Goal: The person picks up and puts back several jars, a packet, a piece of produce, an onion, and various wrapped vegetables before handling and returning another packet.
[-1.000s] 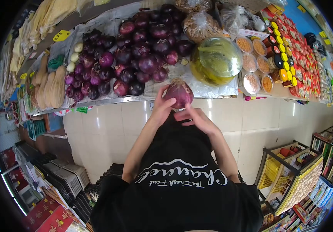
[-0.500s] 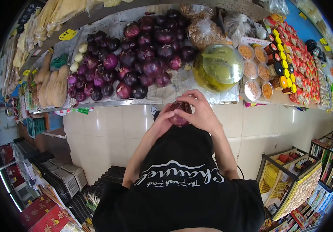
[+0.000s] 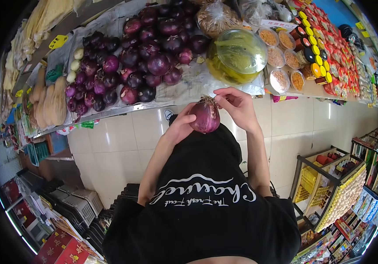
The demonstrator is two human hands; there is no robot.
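Centre of frame: a red onion point(image 3: 205, 118) held over the dark shirt point(image 3: 202, 176), below the pile of onions point(image 3: 147, 61) at upper middle. The left hand point(image 3: 179, 127) cups its side; the right hand point(image 3: 237, 104) pinches the dry tuft on top. It is probably firm and fairly light. The papery skin may slip or flake, so the round body gives the surest hold.

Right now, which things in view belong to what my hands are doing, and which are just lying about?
In hand:
red onion, cupped by the left hand
right hand, pinching its dry top

Lying about:
onion pile on the stall
squashes
glass jar
tubs of grains
floor racks
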